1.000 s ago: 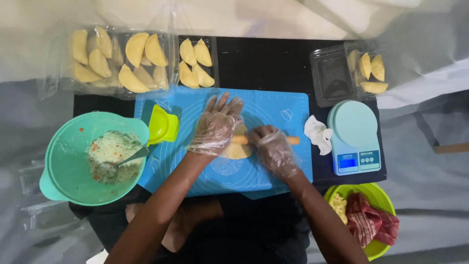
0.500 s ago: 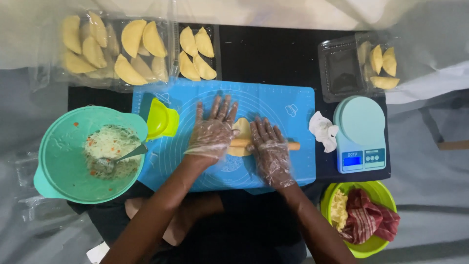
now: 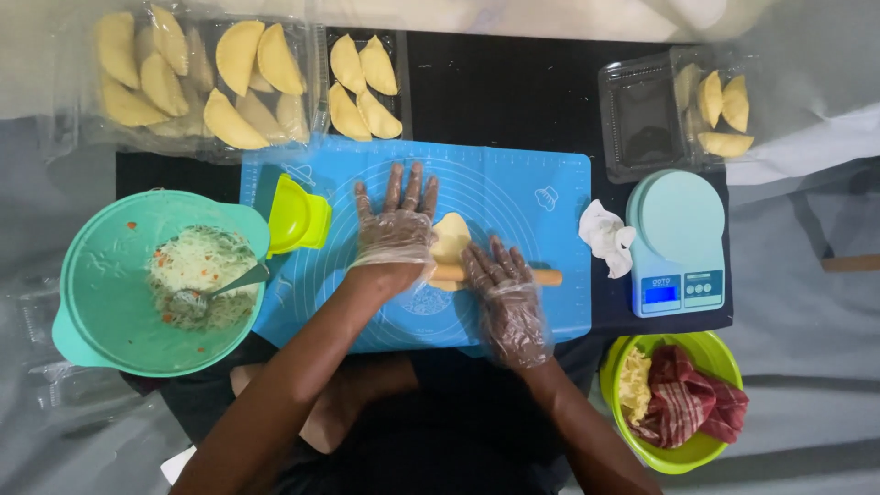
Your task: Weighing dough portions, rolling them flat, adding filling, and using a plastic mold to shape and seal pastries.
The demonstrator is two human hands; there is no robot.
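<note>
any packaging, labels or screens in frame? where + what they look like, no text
Scale display: lit blue rectangle on the front of the pale teal kitchen scale, right of the blue mat.
Clear plastic trays: top left, behind the mat, holding yellow half-moon pastries.
Clear hinged container: top right, behind the scale, a few pastries in its right half.
Mat markings: white circles and small icons printed on the blue.

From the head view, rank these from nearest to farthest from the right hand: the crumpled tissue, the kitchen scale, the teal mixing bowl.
From the right hand:
1. Crumpled tissue, just off the mat's right edge.
2. Kitchen scale, further right, beside the tissue.
3. Teal mixing bowl, far left, past the left hand.
</note>
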